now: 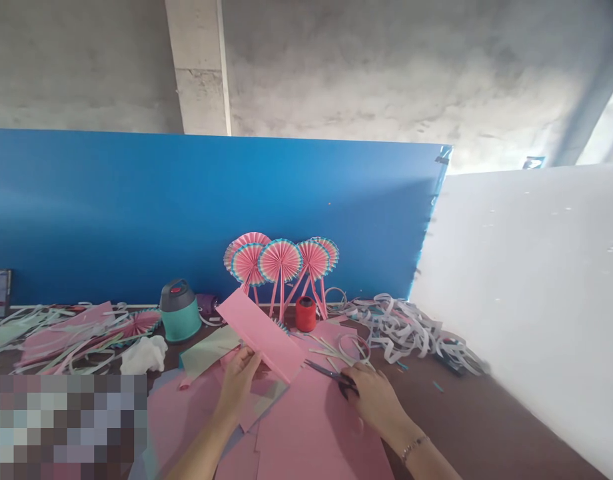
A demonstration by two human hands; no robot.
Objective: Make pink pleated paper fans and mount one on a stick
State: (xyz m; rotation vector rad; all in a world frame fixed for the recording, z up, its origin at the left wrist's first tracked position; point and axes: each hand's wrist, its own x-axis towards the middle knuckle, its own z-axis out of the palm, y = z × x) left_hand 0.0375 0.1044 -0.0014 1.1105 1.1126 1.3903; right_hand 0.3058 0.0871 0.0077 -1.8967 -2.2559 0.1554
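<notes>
Between the fingers of my left hand (pixel 240 375) is a strip of pink paper (pixel 264 333), held tilted above the table by its lower edge. My right hand (pixel 374 393) is closed on a pair of dark scissors (pixel 329 371), whose blades point left toward the strip's lower right end. A small gap shows between the blade tips and the paper. Under both hands lie large pink paper sheets (pixel 306 433), overlapping one another. A green-grey sheet (pixel 211 353) lies just left of my left hand.
Several pleated paper fans (pixel 280 261) lean against the blue partition (pixel 111 207). A red thread spool (pixel 305 313) and a teal container (pixel 180 317) stand before it. Curled paper strips (pixel 401 327) pile up at right; crumpled white material (pixel 144 355) and more scraps lie left. A white wall (pixel 536 267) bounds the right side.
</notes>
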